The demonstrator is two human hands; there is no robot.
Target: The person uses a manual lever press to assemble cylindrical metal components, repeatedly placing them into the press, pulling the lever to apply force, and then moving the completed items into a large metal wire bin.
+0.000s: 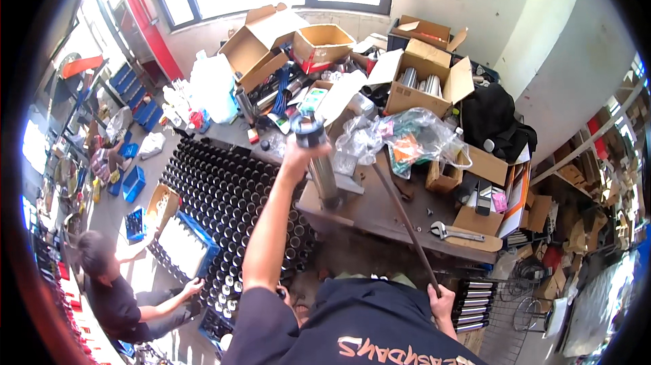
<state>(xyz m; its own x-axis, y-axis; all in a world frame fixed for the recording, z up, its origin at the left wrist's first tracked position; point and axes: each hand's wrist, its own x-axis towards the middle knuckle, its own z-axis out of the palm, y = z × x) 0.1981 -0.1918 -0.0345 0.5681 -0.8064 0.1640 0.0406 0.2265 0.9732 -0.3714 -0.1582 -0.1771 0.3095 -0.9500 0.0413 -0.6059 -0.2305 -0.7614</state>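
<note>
The right hand [442,302] had its fingers curled around a dark rod [408,222], slanting up over the workbench [371,207]. Farther out, the left hand [306,156] had its fingers wrapped around a metal cylinder [324,185]; an open cardboard box [411,103] stood beyond.

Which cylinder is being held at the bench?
The gray cylinder gripped in the left hand; the dark cylinders left of the bench stand packed in rows instead.
</note>
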